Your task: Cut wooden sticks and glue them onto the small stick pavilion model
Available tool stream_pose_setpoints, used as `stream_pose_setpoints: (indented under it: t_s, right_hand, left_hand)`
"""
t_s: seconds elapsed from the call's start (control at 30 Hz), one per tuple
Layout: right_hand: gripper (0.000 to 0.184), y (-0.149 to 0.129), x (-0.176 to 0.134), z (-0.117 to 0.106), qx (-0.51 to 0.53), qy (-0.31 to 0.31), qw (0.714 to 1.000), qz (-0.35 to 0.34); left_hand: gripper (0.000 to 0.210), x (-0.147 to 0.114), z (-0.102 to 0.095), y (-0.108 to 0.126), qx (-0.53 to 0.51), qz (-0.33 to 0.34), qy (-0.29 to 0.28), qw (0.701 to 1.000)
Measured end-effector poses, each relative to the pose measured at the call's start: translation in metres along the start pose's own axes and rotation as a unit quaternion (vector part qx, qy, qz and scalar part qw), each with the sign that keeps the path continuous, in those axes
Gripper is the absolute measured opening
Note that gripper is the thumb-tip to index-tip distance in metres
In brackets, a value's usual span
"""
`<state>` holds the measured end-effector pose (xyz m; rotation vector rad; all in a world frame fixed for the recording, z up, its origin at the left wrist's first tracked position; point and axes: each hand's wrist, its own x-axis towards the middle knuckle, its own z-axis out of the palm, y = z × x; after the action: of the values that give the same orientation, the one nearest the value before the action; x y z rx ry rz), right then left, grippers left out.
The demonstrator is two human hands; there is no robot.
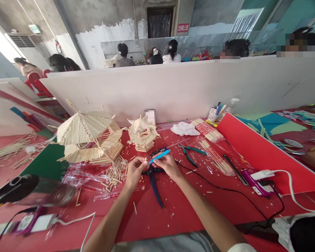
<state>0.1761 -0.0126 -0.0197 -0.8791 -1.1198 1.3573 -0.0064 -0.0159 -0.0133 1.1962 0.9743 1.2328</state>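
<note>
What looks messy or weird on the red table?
Tiny stick bits lie in a messy heap left of the left hand, with more scattered over the red table. That looks untidy: the packaged sticks lie in neat rows.

The left hand and right hand are bare, as are both slim forearms. A pale, off-white sleeve edges the right arm. Greyish-blue cloth with soft folds shows below, perhaps a shirt, though too little appears to be sure.
</note>
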Motion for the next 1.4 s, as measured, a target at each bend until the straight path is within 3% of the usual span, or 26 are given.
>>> stream_pose_setpoints:
  t_s: [0.23, 0.43, 0.6, 0.67, 0.77, 0.9, 1.0, 1.2, 1.4]
  right_hand:
    - [0.042, 0.005, -0.001, 0.002, -0.006, 0.013, 1.000, -0.013]
    - [0.043, 0.001, -0.001, 0.004, -0.019, -0.009, 1.000, -0.018]
    - [0.036, -0.012, -0.004, -0.005, -0.108, -0.013, 0.988, -0.109]
    - [0.036, -0.018, -0.005, -0.014, -0.221, 0.005, 0.965, -0.144]
    - [0.032, -0.025, -0.005, -0.026, -0.438, -0.014, 0.884, -0.162]
    - [0.028, -0.029, -0.005, -0.033, -0.614, -0.065, 0.779, -0.114]
    - [0.027, -0.029, -0.006, -0.032, -0.674, -0.089, 0.730, -0.066]
    - [0.025, -0.031, -0.008, -0.028, -0.709, -0.116, 0.695, -0.020]
    - [0.026, -0.034, -0.009, -0.029, -0.708, -0.129, 0.694, -0.010]
  left_hand:
    - [0.037, 0.000, 0.004, -0.010, -0.040, 0.002, 0.016, 0.999]
    - [0.034, 0.001, 0.003, 0.000, -0.015, 0.003, 0.003, 1.000]
    - [0.034, 0.008, -0.010, 0.009, 0.031, 0.049, 0.027, 0.998]
    - [0.039, 0.010, -0.016, 0.012, 0.039, 0.052, 0.035, 0.997]
    - [0.050, 0.012, -0.022, 0.017, 0.048, 0.047, 0.029, 0.997]
    - [0.056, 0.012, -0.024, 0.021, 0.055, 0.041, 0.008, 0.998]
    - [0.054, 0.013, -0.025, 0.021, 0.042, 0.032, -0.003, 0.999]
    - [0.056, 0.014, -0.027, 0.018, 0.014, 0.002, -0.007, 1.000]
    - [0.056, 0.014, -0.029, 0.018, -0.017, -0.011, -0.023, 1.000]
